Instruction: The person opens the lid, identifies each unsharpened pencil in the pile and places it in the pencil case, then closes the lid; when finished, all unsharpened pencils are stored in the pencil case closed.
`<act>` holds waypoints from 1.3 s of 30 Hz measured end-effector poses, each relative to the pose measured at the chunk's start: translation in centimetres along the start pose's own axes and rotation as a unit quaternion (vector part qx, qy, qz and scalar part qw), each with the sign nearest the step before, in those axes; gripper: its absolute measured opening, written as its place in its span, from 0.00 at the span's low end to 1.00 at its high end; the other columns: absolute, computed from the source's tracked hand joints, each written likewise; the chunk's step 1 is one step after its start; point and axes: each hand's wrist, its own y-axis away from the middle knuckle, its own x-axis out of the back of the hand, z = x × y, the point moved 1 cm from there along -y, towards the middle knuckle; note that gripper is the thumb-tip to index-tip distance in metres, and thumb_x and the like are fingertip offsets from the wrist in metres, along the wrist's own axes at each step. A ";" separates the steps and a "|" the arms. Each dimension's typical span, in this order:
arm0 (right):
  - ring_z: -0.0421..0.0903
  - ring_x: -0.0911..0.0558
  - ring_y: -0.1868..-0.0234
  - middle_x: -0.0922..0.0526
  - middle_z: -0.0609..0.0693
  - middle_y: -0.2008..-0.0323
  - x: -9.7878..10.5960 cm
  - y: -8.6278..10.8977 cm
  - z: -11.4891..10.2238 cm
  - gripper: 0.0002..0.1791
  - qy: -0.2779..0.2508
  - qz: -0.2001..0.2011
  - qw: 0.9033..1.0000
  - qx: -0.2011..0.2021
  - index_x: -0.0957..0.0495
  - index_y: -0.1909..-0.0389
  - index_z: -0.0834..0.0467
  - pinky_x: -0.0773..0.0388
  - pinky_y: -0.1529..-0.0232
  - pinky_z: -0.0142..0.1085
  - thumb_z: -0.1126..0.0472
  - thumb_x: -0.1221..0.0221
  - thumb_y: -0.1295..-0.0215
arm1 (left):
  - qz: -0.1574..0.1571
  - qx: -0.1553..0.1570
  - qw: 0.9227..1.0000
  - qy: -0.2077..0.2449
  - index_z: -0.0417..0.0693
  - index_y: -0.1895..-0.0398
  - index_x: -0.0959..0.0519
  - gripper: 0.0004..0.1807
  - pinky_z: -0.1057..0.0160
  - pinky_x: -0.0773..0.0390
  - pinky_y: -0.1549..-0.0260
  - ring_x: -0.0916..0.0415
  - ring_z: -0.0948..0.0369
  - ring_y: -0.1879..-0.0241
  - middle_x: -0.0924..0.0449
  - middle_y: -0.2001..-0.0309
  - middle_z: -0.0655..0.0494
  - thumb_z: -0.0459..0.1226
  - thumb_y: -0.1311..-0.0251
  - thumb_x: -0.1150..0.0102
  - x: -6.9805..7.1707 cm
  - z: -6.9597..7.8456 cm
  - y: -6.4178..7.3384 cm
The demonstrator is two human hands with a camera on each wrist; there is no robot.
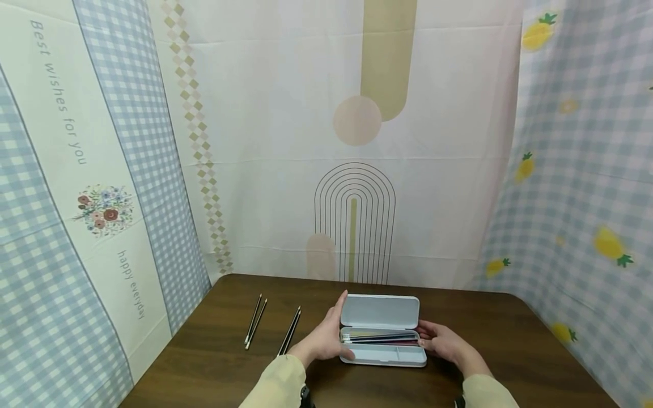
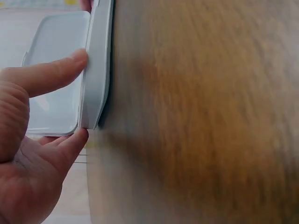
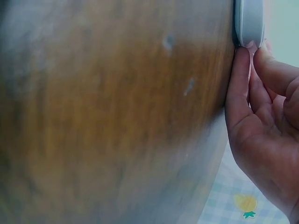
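A light grey-white pencil case [image 1: 374,354] lies with its lid [image 1: 380,311] raised at the back. Inside its rear compartment are several pencils [image 1: 382,339], dark ones among them. The front part is a shallow tray with a divider. My left hand [image 1: 326,337] grips the case's left end; in the left wrist view its thumb [image 2: 60,72] lies over the rim and the other fingers reach around the side. At the opposite end, my right hand [image 1: 442,341] holds the case's edge between thumb and fingers, as the right wrist view [image 3: 266,116] shows.
Two slim pencils [image 1: 256,323] lie on the brown wooden table [image 1: 229,362] at the left. Closer to my left forearm is a pair of dark pencils [image 1: 291,330]. Patterned cloths [image 1: 265,141] hang behind the table and along both sides.
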 end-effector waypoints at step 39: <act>0.64 0.29 0.28 0.34 0.75 0.26 1.9 0.5 0.7 0.35 -0.133 -0.057 0.989 -0.030 0.44 0.17 0.66 0.18 0.40 0.53 0.45 0.60 0.11 | -0.008 -0.144 0.955 -0.258 0.54 0.28 0.30 0.47 0.58 0.27 0.32 0.32 0.59 0.27 0.29 0.29 0.58 0.18 0.52 0.26 -0.1 1.3 0.3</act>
